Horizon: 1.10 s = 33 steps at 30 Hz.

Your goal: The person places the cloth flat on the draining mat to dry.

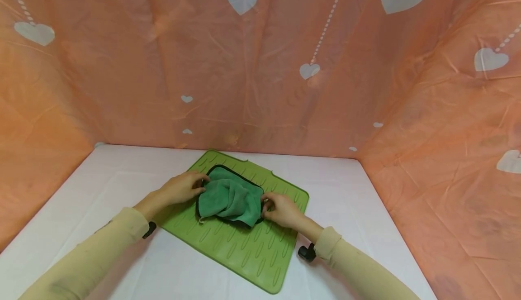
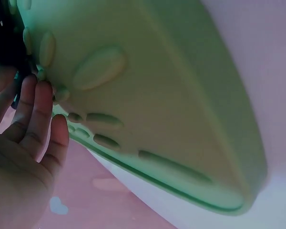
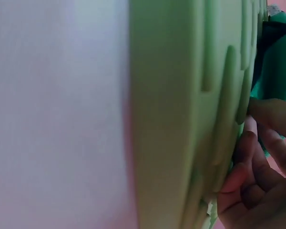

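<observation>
A green cloth (image 1: pixel 229 200) with black edging lies rumpled on a lime-green ridged mat (image 1: pixel 244 252); its middle is bunched in folds. My left hand (image 1: pixel 183 188) pinches the left edge of the cloth between thumb and fingers. At the opposite edge, my right hand (image 1: pixel 285 210) pinches the black border with thumb and forefinger, its other fingers curled. In the left wrist view the left hand (image 2: pixel 26 143) meets the dark edging, and the contact is partly hidden in shadow. Part of the cloth (image 3: pixel 279 62) shows past the right thumb in the right wrist view.
The mat sits at a slant on a white-covered table (image 1: pixel 346 191), with a notched tab on its far edge. Orange curtains (image 1: pixel 260 64) with pale hearts enclose the table at the back and both sides. A black wrist device (image 1: pixel 307 252) hangs under the right wrist.
</observation>
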Motion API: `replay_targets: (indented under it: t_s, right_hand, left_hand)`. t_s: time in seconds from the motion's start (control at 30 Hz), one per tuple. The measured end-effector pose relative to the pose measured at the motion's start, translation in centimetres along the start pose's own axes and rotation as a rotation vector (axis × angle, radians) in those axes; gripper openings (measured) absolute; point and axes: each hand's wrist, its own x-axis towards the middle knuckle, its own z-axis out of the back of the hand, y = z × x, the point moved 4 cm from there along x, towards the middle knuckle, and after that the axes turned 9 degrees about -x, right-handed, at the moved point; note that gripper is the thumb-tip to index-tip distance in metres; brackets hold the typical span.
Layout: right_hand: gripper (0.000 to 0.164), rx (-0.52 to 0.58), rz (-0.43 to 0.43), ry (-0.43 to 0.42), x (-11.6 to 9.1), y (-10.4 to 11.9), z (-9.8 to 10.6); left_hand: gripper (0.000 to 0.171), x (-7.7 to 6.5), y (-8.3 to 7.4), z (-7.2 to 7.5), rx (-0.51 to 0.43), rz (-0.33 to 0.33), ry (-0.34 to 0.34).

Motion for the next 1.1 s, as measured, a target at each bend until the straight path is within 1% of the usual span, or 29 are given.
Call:
replay_targets:
  t_s: [0.1,0.17,0.27,0.37,0.47,0.53,0.6,0.67,0.83,0.9,1.0,1.1]
  right_hand:
    - [0.035,0.013,0.001,-0.009,0.0,0.0,0.0]
    - [0.034,0.042,-0.001,-0.012,0.0,-0.1,0.1]
    - [0.032,0.125,-0.009,-0.025,-0.1,-0.3,0.5]
    - [0.029,0.223,-0.028,-0.094,-0.2,-0.7,1.5]
    - [0.027,0.324,-0.089,-0.177,-0.3,-1.3,2.7]
    - [0.028,0.397,-0.146,-0.213,-0.2,-1.9,3.4]
    - [0.028,0.441,-0.202,-0.235,-0.1,-2.5,3.9]
    - [0.027,0.421,-0.226,-0.258,0.1,-3.3,4.4]
    - [0.023,0.234,-0.245,-0.313,0.9,-5.8,5.2]
    - [0.021,0.195,-0.266,-0.321,1.2,-6.6,5.2]
    - [0.018,0.177,-0.301,-0.315,1.5,-7.5,4.7]
    - [0.019,0.190,-0.325,-0.277,1.3,-7.7,4.1]
  left_hand:
    - [0.028,0.0,0.0,0.0,0.003,-0.007,-0.004]
    - [0.027,0.1,-0.1,0.1,0.006,-0.012,-0.007]
    - [0.025,0.1,-0.2,0.4,-0.009,-0.019,-0.013]
    - [0.024,0.1,-0.3,0.8,-0.047,-0.023,-0.034]
    - [0.024,0.2,-0.3,1.3,-0.074,-0.032,-0.069]
    - [0.024,0.3,-0.2,1.5,-0.082,-0.040,-0.093]
    - [0.025,0.6,-0.1,1.6,-0.080,-0.051,-0.112]
    - [0.025,1.1,0.0,1.7,-0.082,-0.060,-0.127]
    - [0.027,2.4,0.5,1.5,-0.074,-0.050,-0.151]
    - [0.027,2.9,0.7,1.5,-0.064,-0.044,-0.160]
    - [0.026,3.5,0.9,1.2,-0.060,-0.037,-0.157]
    - [0.025,3.6,1.1,0.8,-0.069,-0.030,-0.123]
